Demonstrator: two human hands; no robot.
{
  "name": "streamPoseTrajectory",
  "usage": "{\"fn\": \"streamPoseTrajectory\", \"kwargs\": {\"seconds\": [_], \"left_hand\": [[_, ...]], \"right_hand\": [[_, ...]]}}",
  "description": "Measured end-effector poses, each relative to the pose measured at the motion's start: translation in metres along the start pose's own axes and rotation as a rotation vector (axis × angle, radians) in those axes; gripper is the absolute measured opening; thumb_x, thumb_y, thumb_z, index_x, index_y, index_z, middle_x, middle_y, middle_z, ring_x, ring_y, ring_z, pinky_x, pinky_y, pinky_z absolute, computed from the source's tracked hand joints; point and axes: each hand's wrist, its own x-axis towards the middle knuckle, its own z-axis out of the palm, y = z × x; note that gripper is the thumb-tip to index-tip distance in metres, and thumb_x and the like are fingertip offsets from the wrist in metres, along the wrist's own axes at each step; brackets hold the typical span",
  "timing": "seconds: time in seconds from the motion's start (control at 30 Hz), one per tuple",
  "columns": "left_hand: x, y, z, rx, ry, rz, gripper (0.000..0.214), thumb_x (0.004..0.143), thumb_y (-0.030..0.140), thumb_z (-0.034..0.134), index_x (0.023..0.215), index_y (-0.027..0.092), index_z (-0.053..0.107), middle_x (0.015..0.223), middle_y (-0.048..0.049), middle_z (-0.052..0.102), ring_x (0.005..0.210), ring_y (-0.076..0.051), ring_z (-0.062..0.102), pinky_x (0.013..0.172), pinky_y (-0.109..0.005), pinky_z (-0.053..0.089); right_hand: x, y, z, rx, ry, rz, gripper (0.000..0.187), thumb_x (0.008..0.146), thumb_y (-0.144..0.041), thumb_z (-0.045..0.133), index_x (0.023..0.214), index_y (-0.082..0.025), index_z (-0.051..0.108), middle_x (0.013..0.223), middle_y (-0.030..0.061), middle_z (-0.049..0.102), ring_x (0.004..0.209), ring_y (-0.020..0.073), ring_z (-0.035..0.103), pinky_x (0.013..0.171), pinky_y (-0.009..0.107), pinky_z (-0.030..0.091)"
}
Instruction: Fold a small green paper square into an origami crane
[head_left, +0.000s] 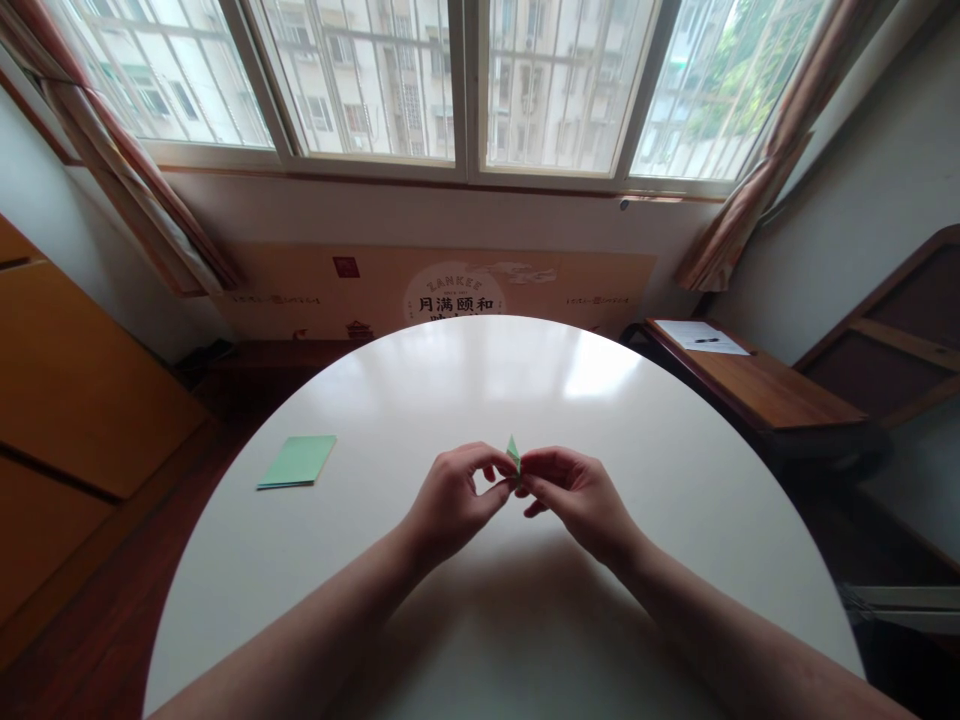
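Observation:
A small piece of folded green paper stands up between my two hands, its pointed tip showing above the fingers. My left hand pinches it from the left with thumb and forefinger. From the right, my right hand pinches the same paper, its lower fingers curled underneath. Fingertips of both hands meet around the paper and hide its lower part. Both hands are held above the white table.
A stack of square green paper lies on the round white table at the left. Beyond the right edge is a wooden side table with a white sheet and a dark pen. Windows and curtains are behind.

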Motion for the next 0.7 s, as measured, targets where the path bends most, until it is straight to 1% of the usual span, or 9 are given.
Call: {"fn": "streamPoseTrajectory", "kwargs": {"seconds": [0.2, 0.4, 0.57, 0.7], "left_hand": [[0.0007, -0.0011, -0.0003, -0.025, -0.008, -0.061, 0.014, 0.078, 0.009, 0.065, 0.084, 0.018, 0.074, 0.076, -0.0015, 0.072, 0.07, -0.014, 0.062, 0.055, -0.02, 0.044], [0.0007, 0.0007, -0.0006, -0.036, -0.015, -0.108, 0.01, 0.082, 0.013, 0.061, 0.082, 0.017, 0.07, 0.075, -0.0014, 0.07, 0.069, -0.014, 0.062, 0.054, -0.02, 0.044], [-0.0003, 0.0008, 0.0015, -0.005, -0.023, -0.109, 0.011, 0.086, 0.018, 0.058, 0.08, 0.017, 0.068, 0.074, -0.0011, 0.068, 0.066, -0.013, 0.061, 0.055, -0.021, 0.045], [-0.0013, 0.0019, 0.003, 0.043, -0.024, -0.098, 0.013, 0.086, 0.018, 0.057, 0.078, 0.018, 0.068, 0.074, -0.0012, 0.068, 0.064, -0.013, 0.059, 0.054, -0.022, 0.043]], "right_hand": [[-0.001, 0.0001, 0.0011, -0.028, 0.0, -0.019, 0.021, 0.082, -0.031, 0.076, 0.099, -0.018, 0.075, 0.087, 0.0076, 0.077, 0.076, 0.0209, 0.073, 0.058, 0.031, 0.063], [-0.0028, 0.0017, 0.0025, -0.107, -0.005, -0.08, 0.023, 0.083, -0.028, 0.074, 0.104, -0.02, 0.077, 0.089, 0.0078, 0.078, 0.08, 0.0233, 0.073, 0.06, 0.034, 0.064], [-0.0036, 0.0044, 0.004, -0.162, -0.006, -0.124, 0.026, 0.082, -0.026, 0.074, 0.107, -0.019, 0.076, 0.096, 0.0093, 0.077, 0.08, 0.0241, 0.073, 0.06, 0.037, 0.064], [-0.0052, 0.0035, 0.0052, -0.192, -0.005, -0.125, 0.025, 0.084, -0.029, 0.073, 0.107, -0.019, 0.075, 0.1, 0.0097, 0.076, 0.083, 0.0251, 0.073, 0.06, 0.037, 0.064]]}}
